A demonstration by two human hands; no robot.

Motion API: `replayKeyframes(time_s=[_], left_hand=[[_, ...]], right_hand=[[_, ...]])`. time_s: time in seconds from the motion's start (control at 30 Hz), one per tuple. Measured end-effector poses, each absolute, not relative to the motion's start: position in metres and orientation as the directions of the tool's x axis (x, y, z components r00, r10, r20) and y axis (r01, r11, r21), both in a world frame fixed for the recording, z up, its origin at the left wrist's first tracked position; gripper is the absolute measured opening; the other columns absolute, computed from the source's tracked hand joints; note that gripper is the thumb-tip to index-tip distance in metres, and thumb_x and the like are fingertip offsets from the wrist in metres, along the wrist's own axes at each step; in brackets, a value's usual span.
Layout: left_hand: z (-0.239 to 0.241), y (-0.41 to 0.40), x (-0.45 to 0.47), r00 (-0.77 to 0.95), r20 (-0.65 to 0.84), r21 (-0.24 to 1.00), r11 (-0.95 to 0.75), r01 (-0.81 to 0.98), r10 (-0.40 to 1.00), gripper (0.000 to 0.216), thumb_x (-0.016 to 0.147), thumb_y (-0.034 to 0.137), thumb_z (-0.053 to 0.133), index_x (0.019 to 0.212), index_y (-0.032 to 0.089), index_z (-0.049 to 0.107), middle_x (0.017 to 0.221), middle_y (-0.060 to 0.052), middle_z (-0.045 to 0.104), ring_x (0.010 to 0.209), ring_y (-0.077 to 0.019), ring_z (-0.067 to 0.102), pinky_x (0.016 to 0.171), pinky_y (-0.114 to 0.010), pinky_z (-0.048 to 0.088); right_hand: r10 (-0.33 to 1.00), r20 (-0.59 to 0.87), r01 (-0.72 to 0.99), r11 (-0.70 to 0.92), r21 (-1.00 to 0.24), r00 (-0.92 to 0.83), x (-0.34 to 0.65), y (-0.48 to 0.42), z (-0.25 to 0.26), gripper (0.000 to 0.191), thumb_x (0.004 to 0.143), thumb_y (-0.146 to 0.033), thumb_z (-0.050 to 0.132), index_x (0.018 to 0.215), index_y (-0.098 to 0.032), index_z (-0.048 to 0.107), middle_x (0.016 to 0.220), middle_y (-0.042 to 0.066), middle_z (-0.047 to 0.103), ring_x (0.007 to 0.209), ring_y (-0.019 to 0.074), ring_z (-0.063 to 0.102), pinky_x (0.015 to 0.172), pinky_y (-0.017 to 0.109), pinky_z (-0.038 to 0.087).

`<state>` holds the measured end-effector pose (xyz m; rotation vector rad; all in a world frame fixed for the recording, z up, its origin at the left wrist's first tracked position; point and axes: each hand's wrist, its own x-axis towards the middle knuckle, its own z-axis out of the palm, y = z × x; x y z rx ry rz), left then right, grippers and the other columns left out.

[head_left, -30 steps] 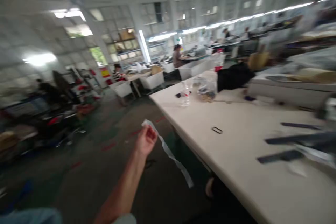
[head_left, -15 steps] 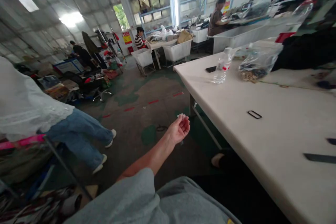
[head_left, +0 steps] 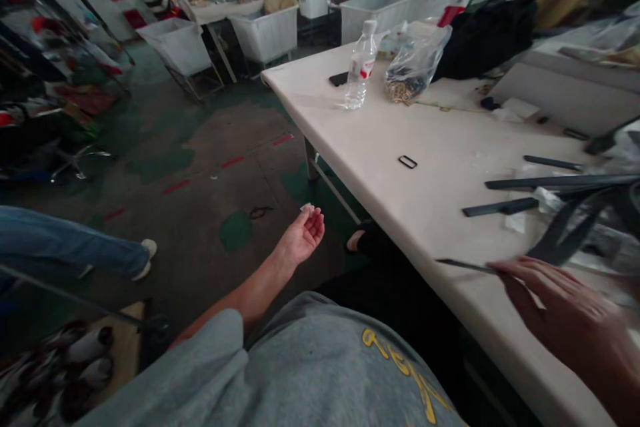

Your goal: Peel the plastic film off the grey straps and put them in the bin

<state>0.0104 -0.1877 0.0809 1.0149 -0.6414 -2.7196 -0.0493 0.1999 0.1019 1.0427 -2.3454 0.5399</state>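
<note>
My left hand (head_left: 301, 237) is held palm up over the floor, left of the table. Its thumb and finger pinch a small whitish scrap (head_left: 307, 207), too small to make out exactly. Low over the table's near edge, my right hand (head_left: 555, 300) is slightly blurred, with its fingers closed on a thin dark strip (head_left: 463, 265) that points left. Beyond it on the table (head_left: 360, 140) lie several dark straps (head_left: 500, 207) among clear plastic wrapping. A black rectangular ring (head_left: 407, 161) lies flat by itself farther left.
On the table's far part stand a water bottle (head_left: 359, 73) and a clear bag (head_left: 415, 67) of small parts, beside a black phone (head_left: 339, 79). White bins (head_left: 265, 33) are behind. A person in jeans (head_left: 65, 240) walks at left. Cones of thread (head_left: 85, 360) sit at lower left.
The view has swung right and down. My right hand has come into view with the dark strip. My left hand still pinches the scrap. The person in jeans is farther left in view.
</note>
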Motion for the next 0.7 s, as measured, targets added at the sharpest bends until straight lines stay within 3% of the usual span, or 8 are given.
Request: replayKeyframes(time_s=[0.07, 0.17, 0.5, 0.63, 0.7], left_hand=[[0.077, -0.178, 0.010, -0.749, -0.600, 0.437, -0.899, -0.014, -0.280, 0.012, 0.093, 0.022, 0.061, 0.086, 0.015, 0.067, 0.080, -0.001, 0.073, 0.069, -0.0111, 0.070, 0.064, -0.023, 0.056], [0.076, -0.167, 0.009, -0.748, -0.613, 0.421, -0.906, -0.036, -0.256, 0.011, 0.093, 0.024, 0.061, 0.090, 0.017, 0.068, 0.083, -0.002, 0.074, 0.071, -0.0113, 0.070, 0.065, -0.022, 0.055], [0.072, -0.157, 0.012, -0.771, -0.606, 0.380, -0.923, -0.062, -0.198, 0.009, 0.090, 0.027, 0.066, 0.090, 0.019, 0.070, 0.082, 0.000, 0.073, 0.071, -0.0103, 0.068, 0.068, -0.022, 0.054], [0.077, -0.158, 0.010, -0.761, -0.619, 0.346, -0.937, -0.042, -0.195, 0.015, 0.094, 0.026, 0.059, 0.089, 0.017, 0.069, 0.084, -0.001, 0.073, 0.071, -0.0099, 0.068, 0.068, -0.022, 0.053], [0.079, -0.151, 0.017, -0.759, -0.627, 0.325, -0.944, -0.050, -0.175, 0.017, 0.095, 0.025, 0.057, 0.086, 0.017, 0.069, 0.082, -0.002, 0.072, 0.068, -0.0097, 0.067, 0.067, -0.021, 0.053]], right_hand=[[-0.636, 0.567, -0.815, 0.567, -0.116, -0.523, -0.040, 0.167, 0.104, 0.015, 0.096, -0.025, 0.056, 0.106, -0.022, 0.066, 0.087, 0.006, 0.073, 0.075, 0.0161, 0.070, 0.069, 0.027, 0.050], [-0.640, 0.542, -0.815, 0.556, -0.164, -0.546, -0.025, 0.112, 0.112, 0.021, 0.098, -0.023, 0.052, 0.115, -0.020, 0.063, 0.090, 0.003, 0.074, 0.072, 0.0144, 0.071, 0.065, 0.024, 0.049], [-0.610, 0.434, -0.738, 0.630, -0.243, -0.664, -0.026, 0.035, 0.108, 0.026, 0.096, -0.022, 0.054, 0.120, -0.021, 0.064, 0.101, 0.001, 0.076, 0.077, 0.0160, 0.072, 0.064, 0.025, 0.048], [-0.639, 0.417, -0.756, 0.612, -0.234, -0.647, -0.026, 0.027, 0.108, 0.027, 0.096, -0.023, 0.051, 0.119, -0.023, 0.065, 0.097, 0.001, 0.076, 0.074, 0.0168, 0.072, 0.062, 0.026, 0.049], [-0.646, 0.424, -0.763, 0.610, -0.215, -0.635, -0.025, 0.025, 0.108, 0.028, 0.097, -0.026, 0.048, 0.117, -0.022, 0.067, 0.089, 0.004, 0.076, 0.066, 0.0186, 0.070, 0.054, 0.028, 0.047]])
